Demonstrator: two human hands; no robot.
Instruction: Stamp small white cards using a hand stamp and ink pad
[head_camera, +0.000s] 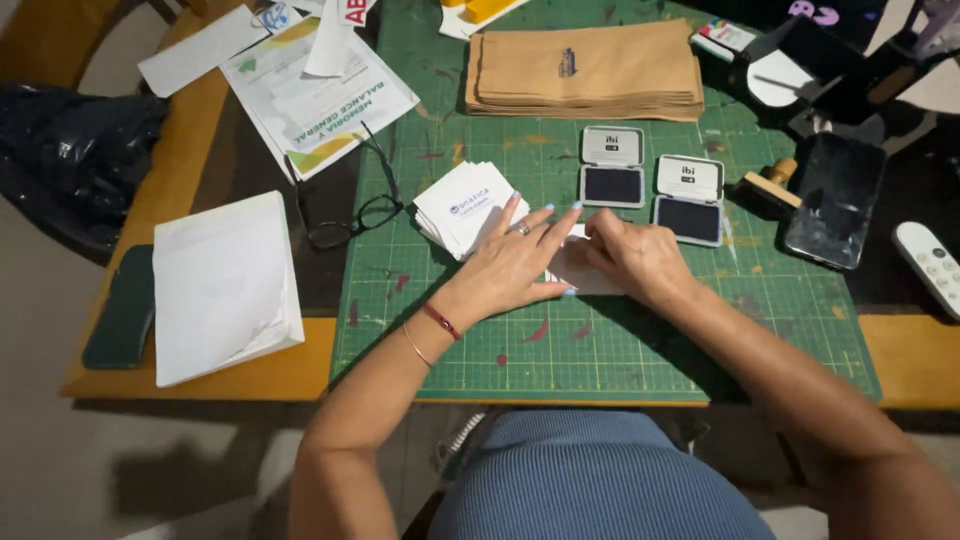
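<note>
- Pressing a small white paper piece (583, 272) flat on the green cutting mat (600, 340), we have both hands on it, near the middle of the mat.
- Our left hand (515, 262) lies on it palm down with the fingers spread and straight, gripping nothing, only weighing the piece down.
- Our right hand (635, 258) is curled at the piece's right edge, fingertips bent in on the paper; we cannot tell whether they pinch a fold or merely push.
- We judge the step in hand to be folding or creasing this piece; the next move calls for steady pressure so the edge stays lined up.
- A fanned stack of white printed cards (463, 205) sits just beside the left fingertips.
- Two open ink pads (612, 168) (689, 199) lie just beyond the hands.
- Farther back rests a pile of brown paper bags (585, 70).
- Eyeglasses (350, 222) lie off the mat's left edge on the surface.
</note>
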